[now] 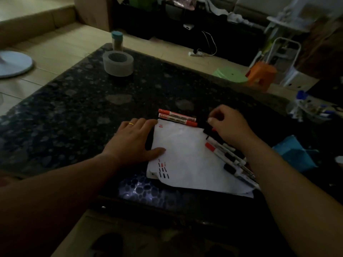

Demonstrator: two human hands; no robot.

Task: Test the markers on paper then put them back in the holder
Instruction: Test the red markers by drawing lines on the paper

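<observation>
Pressing the paper [187, 154] flat with my open left grip [133, 138]. My right grip [230, 125], curled, sits over the upper end of the markers [213, 149], which lie diagonally toward lower right; whether it pinches one, I cannot tell.

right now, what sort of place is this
Likely a home living room: a low dark stone-topped table, an orange plastic stool on a tiled floor, and a power strip with cables.
</observation>
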